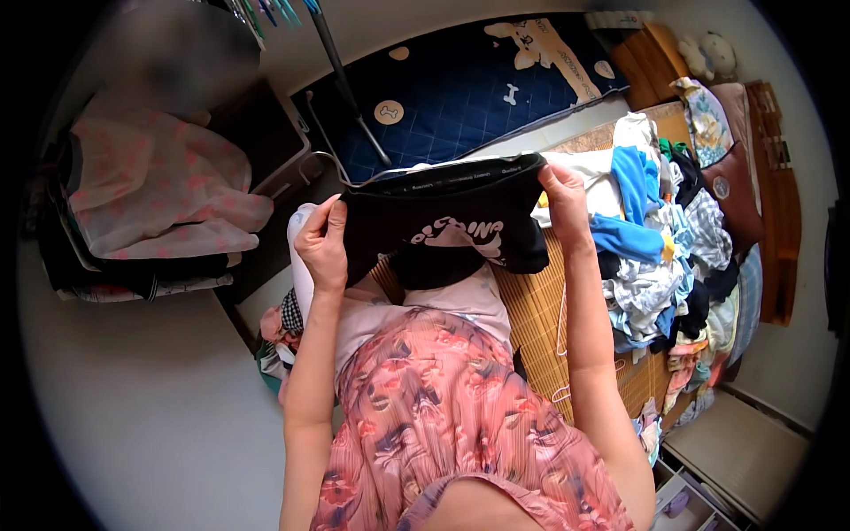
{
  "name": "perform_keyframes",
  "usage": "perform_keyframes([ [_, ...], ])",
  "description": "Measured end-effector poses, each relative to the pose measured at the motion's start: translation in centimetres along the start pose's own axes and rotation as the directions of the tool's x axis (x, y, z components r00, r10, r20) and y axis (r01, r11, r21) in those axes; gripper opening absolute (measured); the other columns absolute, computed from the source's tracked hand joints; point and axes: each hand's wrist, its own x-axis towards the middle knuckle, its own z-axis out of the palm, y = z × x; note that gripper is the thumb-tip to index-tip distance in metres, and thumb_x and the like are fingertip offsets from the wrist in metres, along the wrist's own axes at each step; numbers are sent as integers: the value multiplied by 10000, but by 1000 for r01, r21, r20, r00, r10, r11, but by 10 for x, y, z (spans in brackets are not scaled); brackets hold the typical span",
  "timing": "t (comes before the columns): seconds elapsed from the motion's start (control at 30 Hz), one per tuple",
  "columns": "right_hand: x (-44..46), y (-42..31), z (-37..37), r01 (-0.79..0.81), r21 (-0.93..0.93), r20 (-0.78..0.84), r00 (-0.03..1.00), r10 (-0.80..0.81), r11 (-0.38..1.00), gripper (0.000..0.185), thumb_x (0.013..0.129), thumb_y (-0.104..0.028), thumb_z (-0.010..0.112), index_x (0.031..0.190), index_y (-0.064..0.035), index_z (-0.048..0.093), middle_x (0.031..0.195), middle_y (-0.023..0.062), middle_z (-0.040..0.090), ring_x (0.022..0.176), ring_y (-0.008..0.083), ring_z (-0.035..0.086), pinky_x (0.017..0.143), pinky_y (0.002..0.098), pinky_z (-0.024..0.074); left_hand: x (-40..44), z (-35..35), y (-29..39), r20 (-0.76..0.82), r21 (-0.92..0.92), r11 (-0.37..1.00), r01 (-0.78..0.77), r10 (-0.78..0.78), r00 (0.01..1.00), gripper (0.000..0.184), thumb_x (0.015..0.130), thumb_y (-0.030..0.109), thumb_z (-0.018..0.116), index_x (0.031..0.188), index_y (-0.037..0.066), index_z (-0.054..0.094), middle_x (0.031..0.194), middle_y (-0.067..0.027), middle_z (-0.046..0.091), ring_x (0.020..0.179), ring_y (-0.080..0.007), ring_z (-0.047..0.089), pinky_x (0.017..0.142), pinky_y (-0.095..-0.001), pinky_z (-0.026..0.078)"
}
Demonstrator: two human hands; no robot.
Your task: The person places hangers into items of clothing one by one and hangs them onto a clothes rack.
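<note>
Held up in front of me is a black garment (381, 221) with white lettering and a pale print; I cannot tell its exact kind. My left hand (324, 243) pinches its upper left corner, thumb on top. At the opposite corner my right hand (564, 199) grips the edge. The garment's top edge is stretched between both hands and shows small light text along a dark band. A thin pale wire (332, 159), which looks like part of a hanger, curves beside the left corner. The lower part of the garment hangs over my lap.
A large heap of mixed clothes (651, 257) lies on the bamboo mat (540, 327) at right, with white hangers (562, 319) beside it. Stacked garments (159, 195) stand at left. Behind are a pole (345, 80) and a dark blue quilted mat (425, 88).
</note>
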Motion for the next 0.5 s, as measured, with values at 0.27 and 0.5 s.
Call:
perform_keyframes([
  [0.27, 14, -33, 9, 238, -395, 164, 969, -187, 887, 137, 834, -61, 660, 932, 30, 686, 856, 15, 619, 781, 85, 566, 705, 218, 446, 9, 2, 31, 87, 141, 966, -215, 205, 975, 110, 851, 76, 663, 917, -11, 678, 664, -20, 556, 607, -92, 472, 553, -217, 374],
  [0.5, 42, -93, 83, 534, -553, 397, 844, -361, 640, 110, 798, -80, 695, 890, -22, 706, 796, 31, 652, 724, 117, 592, 651, 242, 467, 50, 19, 75, 241, 37, 947, -320, 303, 922, 115, 826, 57, 678, 914, -16, 671, 658, -55, 553, 586, -106, 508, 549, -221, 396],
])
